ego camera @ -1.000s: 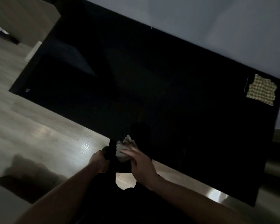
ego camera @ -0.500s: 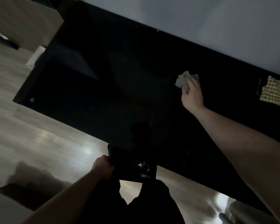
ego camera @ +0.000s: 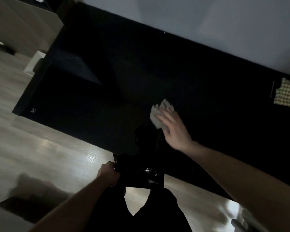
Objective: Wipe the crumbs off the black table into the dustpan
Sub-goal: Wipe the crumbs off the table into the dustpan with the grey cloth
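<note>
The right hand (ego camera: 173, 131), its grip flat and open, presses the pale wad (ego camera: 156, 114) on the dark worktop (ego camera: 90, 106), so I'd drag it firmly straight toward the dustpan (ego camera: 134, 169) that the left hand (ego camera: 108, 173) clutches at the near edge, lip snug beneath.

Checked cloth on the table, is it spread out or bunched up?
Spread out: the checked cloth lies flat on the black table, its pattern showing.

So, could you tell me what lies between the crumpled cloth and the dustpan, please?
In the head view, only bare black table shows between the crumpled cloth under the right hand and the dustpan; too dark to tell more.
</note>
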